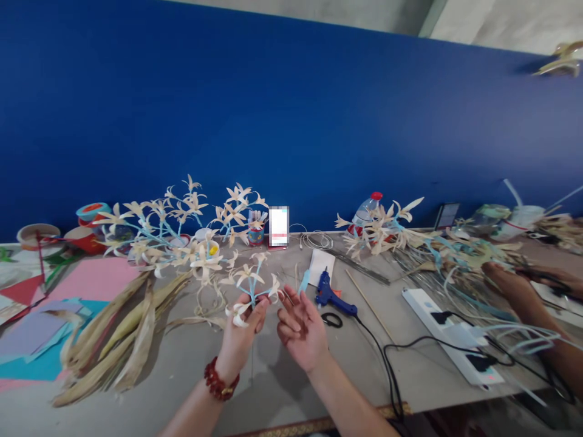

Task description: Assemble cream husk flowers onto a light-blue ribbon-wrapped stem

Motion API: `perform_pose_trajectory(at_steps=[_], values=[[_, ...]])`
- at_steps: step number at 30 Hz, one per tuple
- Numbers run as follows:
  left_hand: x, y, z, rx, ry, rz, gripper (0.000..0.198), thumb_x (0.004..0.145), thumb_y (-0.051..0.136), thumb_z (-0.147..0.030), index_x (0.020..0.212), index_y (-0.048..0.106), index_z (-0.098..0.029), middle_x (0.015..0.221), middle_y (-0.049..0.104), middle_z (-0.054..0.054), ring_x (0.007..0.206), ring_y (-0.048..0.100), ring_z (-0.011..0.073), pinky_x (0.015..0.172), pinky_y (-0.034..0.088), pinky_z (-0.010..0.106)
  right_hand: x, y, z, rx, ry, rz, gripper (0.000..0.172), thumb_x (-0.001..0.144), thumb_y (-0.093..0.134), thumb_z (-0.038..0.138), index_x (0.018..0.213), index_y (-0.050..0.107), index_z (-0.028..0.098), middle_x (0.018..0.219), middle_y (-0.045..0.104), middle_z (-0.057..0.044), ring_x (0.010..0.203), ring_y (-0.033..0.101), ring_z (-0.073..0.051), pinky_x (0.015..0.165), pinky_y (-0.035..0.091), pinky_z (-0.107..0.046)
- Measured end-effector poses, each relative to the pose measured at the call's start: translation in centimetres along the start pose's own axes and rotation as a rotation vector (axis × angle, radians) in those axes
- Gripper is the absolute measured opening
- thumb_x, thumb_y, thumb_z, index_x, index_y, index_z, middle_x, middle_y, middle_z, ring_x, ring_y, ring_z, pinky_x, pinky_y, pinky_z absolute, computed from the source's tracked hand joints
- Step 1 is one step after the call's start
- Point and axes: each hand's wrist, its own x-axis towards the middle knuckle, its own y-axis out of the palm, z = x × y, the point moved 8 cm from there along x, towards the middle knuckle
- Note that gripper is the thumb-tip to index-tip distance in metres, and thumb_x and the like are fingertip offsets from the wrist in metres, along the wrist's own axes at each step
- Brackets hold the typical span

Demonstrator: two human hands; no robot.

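My left hand (248, 321) is closed around the light blue stems of a small spray of pale artificial flowers (250, 279); the blossoms have narrow, pointed petals. Just to its right, my right hand (303, 331) is turned palm up with its fingers curled. A strip of light blue tape (305, 280) rises at its thumb tip and appears pinched there, though the grip itself is partly hidden. Right of that hand lie a blue hot glue gun (334, 294) and black-handled scissors (332, 320), of which mainly the handle shows.
Finished flower sprays (182, 224) stand behind my left hand. Dried husks (122, 340) and coloured paper (100, 282) lie left. A phone (279, 226) stands at the back. Right are a power strip (450, 340) with cables, wires, a plastic bottle (367, 211) and another person's hand (512, 288).
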Motion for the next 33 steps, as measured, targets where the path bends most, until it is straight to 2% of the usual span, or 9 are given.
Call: perform_pose_trajectory(at_steps=[4,8,12,14,17,21,25,30,33], values=[[0.0,0.1,-0.5,0.047,0.039,0.007,0.025,0.072,0.071,-0.035,0.083,0.062,-0.015,0.050,0.045,-0.008,0.043,0.035,0.0061,0.042,0.027,0.019,0.0,-0.5,0.0,0.003,-0.007,-0.043,0.028,0.078,0.067,0.032,0.103,0.065,0.020,0.093,0.069,-0.003,0.042,0.033,-0.002,0.034,0.026,-0.011],[-0.5,1.2,-1.6,0.131,0.107,0.044,0.018,0.070,0.073,-0.032,0.076,0.064,-0.017,0.049,0.048,-0.006,0.042,0.039,0.0079,0.042,0.031,0.021,0.0,-0.4,0.0,-0.024,-0.008,-0.057,0.031,0.077,0.067,0.033,0.105,0.065,0.021,0.083,0.069,0.000,0.038,0.029,-0.002,0.033,0.024,-0.012],[-0.9,2.0,-1.1,0.122,0.078,0.086,0.020,0.068,0.074,-0.033,0.073,0.063,-0.017,0.054,0.055,-0.003,0.041,0.039,0.0081,0.040,0.031,0.022,0.2,-1.0,-0.2,-0.107,-0.030,-0.105,0.028,0.076,0.066,0.036,0.099,0.066,0.020,0.085,0.069,-0.002,0.038,0.031,-0.002,0.036,0.028,-0.014],[-0.8,1.9,-0.6,0.094,0.049,0.087,0.020,0.068,0.074,-0.031,0.077,0.063,-0.016,0.053,0.054,-0.005,0.041,0.038,0.0071,0.040,0.030,0.020,0.0,-1.7,-0.5,-0.244,-0.063,-0.149,0.024,0.076,0.066,0.037,0.092,0.066,0.019,0.076,0.068,-0.001,0.039,0.034,-0.003,0.038,0.030,-0.016],[-0.6,1.3,0.0,0.045,0.025,0.056,0.023,0.070,0.074,-0.031,0.082,0.062,-0.016,0.052,0.051,-0.007,0.043,0.038,0.0060,0.041,0.031,0.019,-0.7,-2.4,-0.6,-0.557,-0.183,-0.180,0.022,0.076,0.068,0.037,0.089,0.066,0.019,0.055,0.057,0.005,0.039,0.038,-0.006,0.039,0.028,-0.018],[-0.4,1.0,-0.1,0.037,0.013,0.041,0.022,0.071,0.072,-0.032,0.082,0.061,-0.016,0.053,0.052,-0.006,0.043,0.037,0.0057,0.041,0.030,0.018,-2.0,-1.7,-0.1,-0.864,-0.372,-0.109,0.017,0.080,0.066,0.034,0.090,0.066,0.020,0.062,0.056,0.004,0.047,0.043,-0.008,0.044,0.034,-0.019],[-0.7,1.1,-0.5,0.118,0.037,0.052,0.017,0.072,0.072,-0.030,0.079,0.065,-0.016,0.050,0.052,-0.005,0.042,0.040,0.0077,0.041,0.032,0.020,-2.2,-1.1,2.3,-0.765,-0.528,-0.150,0.022,0.075,0.072,0.026,0.096,0.067,0.022,0.076,0.063,0.001,0.061,0.053,-0.011,0.056,0.043,-0.021],[-0.7,1.5,-0.4,0.179,0.080,0.089,0.021,0.070,0.072,-0.029,0.088,0.069,-0.017,0.067,0.068,0.003,0.055,0.058,0.0150,0.053,0.046,0.025,-0.5,-0.2,1.1,-0.578,-0.312,-0.078,0.034,0.068,0.077,0.019,0.100,0.068,0.020,0.092,0.070,-0.004,0.083,0.064,-0.017,0.084,0.047,-0.029],[-0.6,1.9,-0.5,0.177,0.130,0.119,0.021,0.068,0.072,-0.026,0.087,0.070,-0.018,0.083,0.072,0.007,0.069,0.063,0.0193,0.066,0.050,0.028,-0.1,-0.1,0.8,-0.520,-0.354,-0.078,0.029,0.065,0.079,0.016,0.092,0.070,0.019,0.090,0.071,-0.004,0.086,0.064,-0.017,0.086,0.047,-0.028]])
